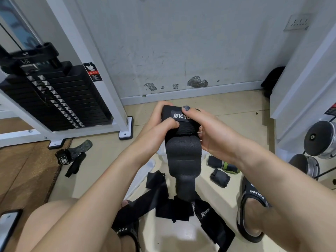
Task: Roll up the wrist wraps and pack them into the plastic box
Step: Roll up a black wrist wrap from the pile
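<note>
A black wrist wrap (183,153) with a white logo patch is held up in front of me, its top end partly rolled and its tail hanging down toward the floor. My left hand (161,122) grips the rolled top from the left, thumb pressed on the front. My right hand (205,128) clasps the same roll from the right. Below, several unrolled black wraps (172,206) lie spread on the floor. Two rolled wraps (221,170) rest on the floor at right. The clear plastic box (161,153) is mostly hidden behind the wrap; its lid (143,175) leans beside it.
A weight stack machine (54,99) stands at left with a white frame. Lifting straps (72,157) lie on the floor near a brown mat. Dumbbells (320,139) sit at right. My sandalled feet (252,210) flank the wraps. A phone (7,226) rests by my knee.
</note>
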A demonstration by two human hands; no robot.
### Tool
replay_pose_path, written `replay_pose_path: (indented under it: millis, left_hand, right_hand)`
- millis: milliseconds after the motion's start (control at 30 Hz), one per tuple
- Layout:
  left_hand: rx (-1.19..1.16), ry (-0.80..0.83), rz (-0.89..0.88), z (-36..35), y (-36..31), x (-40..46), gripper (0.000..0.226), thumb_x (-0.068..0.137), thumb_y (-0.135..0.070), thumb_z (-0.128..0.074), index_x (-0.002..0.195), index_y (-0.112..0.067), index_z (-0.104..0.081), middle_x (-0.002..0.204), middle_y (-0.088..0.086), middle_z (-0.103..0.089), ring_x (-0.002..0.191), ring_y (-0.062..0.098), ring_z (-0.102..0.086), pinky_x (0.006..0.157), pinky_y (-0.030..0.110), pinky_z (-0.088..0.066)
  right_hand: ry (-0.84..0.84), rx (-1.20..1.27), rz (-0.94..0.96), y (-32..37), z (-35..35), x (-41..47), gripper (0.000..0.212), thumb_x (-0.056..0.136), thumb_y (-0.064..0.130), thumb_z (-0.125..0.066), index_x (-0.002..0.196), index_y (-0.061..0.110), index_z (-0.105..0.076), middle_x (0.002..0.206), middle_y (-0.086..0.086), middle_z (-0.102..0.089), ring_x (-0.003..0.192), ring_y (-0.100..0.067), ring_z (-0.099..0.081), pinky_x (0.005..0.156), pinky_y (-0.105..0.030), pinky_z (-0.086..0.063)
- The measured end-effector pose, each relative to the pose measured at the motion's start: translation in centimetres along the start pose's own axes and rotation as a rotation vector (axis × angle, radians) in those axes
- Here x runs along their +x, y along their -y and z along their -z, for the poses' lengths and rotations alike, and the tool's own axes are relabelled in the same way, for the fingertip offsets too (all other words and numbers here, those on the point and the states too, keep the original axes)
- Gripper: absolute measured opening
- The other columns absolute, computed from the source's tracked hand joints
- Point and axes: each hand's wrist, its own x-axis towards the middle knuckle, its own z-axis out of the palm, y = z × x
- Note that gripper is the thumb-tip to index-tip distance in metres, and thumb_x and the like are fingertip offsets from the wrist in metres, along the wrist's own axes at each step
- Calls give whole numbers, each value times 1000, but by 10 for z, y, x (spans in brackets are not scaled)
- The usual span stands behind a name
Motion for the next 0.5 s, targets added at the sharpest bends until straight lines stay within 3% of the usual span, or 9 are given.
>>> replay_pose_path:
  millis: [167, 333, 433, 500]
  left_hand:
    - [-32, 55, 48, -1, 1, 0, 45, 74, -24, -61, 117, -31, -52, 105, -1, -61, 97, 16, -59, 87, 35, -46]
    - [-150, 57, 175, -4, -3, -1, 44, 87, -42, -57, 129, -32, -48, 121, 3, -62, 105, 15, -68, 79, 33, -56]
    - [-165, -9, 195, -6, -5, -2, 41, 105, -46, -49, 137, -22, -44, 140, 14, -58, 119, 23, -67, 89, 43, -61]
    - [-142, -36, 205, -8, -5, -2, 36, 108, -42, -43, 138, -22, -44, 140, 13, -59, 113, 21, -67, 98, 49, -56]
  right_hand:
    - [-47, 22, 87, 0, 1, -1, 35, 98, 25, -67, 127, 6, -63, 106, -8, -73, 96, -19, -71, 89, -39, -56]
    - [-37, -11, 139, 0, 5, 0, 32, 95, 17, -70, 126, 11, -65, 118, -18, -73, 103, -25, -71, 95, -44, -56]
    - [-43, -5, 134, -2, 5, 2, 37, 92, 13, -73, 128, 16, -64, 111, -15, -73, 99, -24, -71, 87, -38, -57]
    - [-40, 4, 132, -4, 3, 2, 42, 90, 10, -75, 129, 20, -64, 120, -22, -71, 100, -25, -72, 87, -36, -56]
